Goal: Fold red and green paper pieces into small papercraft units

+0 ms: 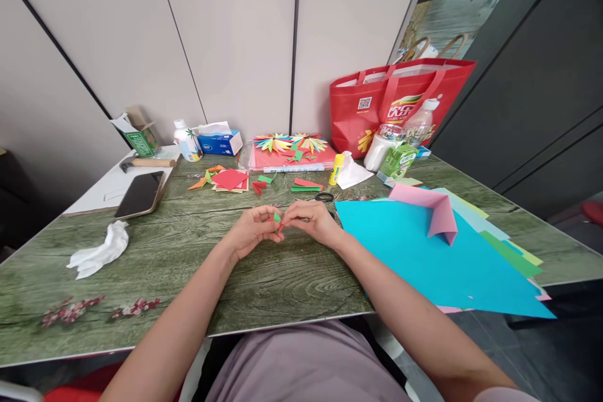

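Over the middle of the table, my left hand (257, 228) pinches a small folded paper piece (277, 218), green with some red. My right hand (313, 221) meets it from the other side, its fingertips closed on the red part of the same piece. Just beyond my hands lie small folded red paper (259, 188) and green paper (266, 179), with red and green strips (307, 185) to their right. Scissors (324, 197) with dark handles rest behind my right hand, partly hidden by it. A yellow glue stick (336, 169) stands farther back.
Large blue paper (400, 251) with other coloured sheets covers the right side, a folded pink sheet (443, 213) on top. Square papers (230, 179), a phone (140, 193), a hammer (148, 162) and tissue (101, 251) lie left. A red bag (353, 107) stands behind.
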Motion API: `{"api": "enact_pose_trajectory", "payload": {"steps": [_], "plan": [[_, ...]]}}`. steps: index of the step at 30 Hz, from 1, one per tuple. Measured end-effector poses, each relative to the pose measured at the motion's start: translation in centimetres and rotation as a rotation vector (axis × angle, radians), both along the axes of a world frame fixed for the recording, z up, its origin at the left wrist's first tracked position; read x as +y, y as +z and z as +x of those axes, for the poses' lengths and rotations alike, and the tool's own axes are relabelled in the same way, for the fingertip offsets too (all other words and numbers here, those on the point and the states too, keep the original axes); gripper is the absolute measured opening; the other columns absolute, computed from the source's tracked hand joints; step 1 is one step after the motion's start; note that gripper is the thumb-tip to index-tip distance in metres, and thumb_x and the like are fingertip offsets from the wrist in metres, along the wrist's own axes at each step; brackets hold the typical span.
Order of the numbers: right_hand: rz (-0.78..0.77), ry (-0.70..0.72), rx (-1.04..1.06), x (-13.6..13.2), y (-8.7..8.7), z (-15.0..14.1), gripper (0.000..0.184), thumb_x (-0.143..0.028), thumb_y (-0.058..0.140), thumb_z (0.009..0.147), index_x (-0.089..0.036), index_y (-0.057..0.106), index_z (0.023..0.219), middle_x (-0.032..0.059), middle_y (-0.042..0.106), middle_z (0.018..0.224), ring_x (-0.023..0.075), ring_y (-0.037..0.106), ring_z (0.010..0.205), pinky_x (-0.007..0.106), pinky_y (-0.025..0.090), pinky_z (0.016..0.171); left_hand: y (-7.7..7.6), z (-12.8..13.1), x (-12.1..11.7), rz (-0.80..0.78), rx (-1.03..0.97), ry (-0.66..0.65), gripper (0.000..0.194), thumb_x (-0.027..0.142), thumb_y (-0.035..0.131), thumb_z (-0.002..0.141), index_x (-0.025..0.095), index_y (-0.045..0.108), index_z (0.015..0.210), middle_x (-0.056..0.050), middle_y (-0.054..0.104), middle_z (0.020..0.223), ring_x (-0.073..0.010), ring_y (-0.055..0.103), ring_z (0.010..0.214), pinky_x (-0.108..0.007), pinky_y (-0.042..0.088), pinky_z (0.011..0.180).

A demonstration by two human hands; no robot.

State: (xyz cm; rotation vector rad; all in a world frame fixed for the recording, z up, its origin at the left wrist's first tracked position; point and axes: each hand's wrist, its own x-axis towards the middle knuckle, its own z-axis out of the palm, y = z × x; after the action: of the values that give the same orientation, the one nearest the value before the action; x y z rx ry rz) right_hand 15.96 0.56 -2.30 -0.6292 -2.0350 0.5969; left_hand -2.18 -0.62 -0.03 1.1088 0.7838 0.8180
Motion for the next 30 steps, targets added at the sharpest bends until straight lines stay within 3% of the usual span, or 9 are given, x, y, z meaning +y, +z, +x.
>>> {"api": "enact_pose_trajectory", "payload": {"steps": [13,24,30], "plan": [[-0.077,0.016,0.019,-0.08,0.57,0.24,0.017,-0.033,0.058,0.079,-0.02,0.068,0.076,0.0044,0.065,0.077,0.014,0.06,0.069,0.026,0.048,0.065,0.12,-0.22,0.03,0.077,0.043,-0.053,0.026,0.024,0.072,0.063,0.011,0.063,0.083,-0.004,0.063,0.063,-0.0114,0.06,0.054,-0.018,0.046,0.049],[-0.061,0.026,0.002,0.11,0.26,0.32,0.019,-0.034,0.057,0.079,-0.02,0.068,0.076,0.0043,0.064,0.076,0.0137,0.059,0.068,0.026,0.048,0.064,0.31,0.03,-0.17,0.107,0.1,-0.006,0.025,0.024,0.072,0.063,0.011,0.064,0.083,-0.002,0.061,0.053,-0.0092,0.054,0.044,-0.019,0.04,0.042],[-0.07,0.026,0.011,0.08,0.27,0.36,0.017,-0.033,0.057,0.079,-0.02,0.068,0.077,0.0044,0.064,0.077,0.0141,0.06,0.07,0.026,0.048,0.065,0.09,0.15,-0.11,0.144,0.12,0.031,0.025,0.024,0.073,0.061,0.012,0.064,0.081,-0.003,0.064,0.059,-0.0132,0.059,0.049,-0.022,0.044,0.046]]}}
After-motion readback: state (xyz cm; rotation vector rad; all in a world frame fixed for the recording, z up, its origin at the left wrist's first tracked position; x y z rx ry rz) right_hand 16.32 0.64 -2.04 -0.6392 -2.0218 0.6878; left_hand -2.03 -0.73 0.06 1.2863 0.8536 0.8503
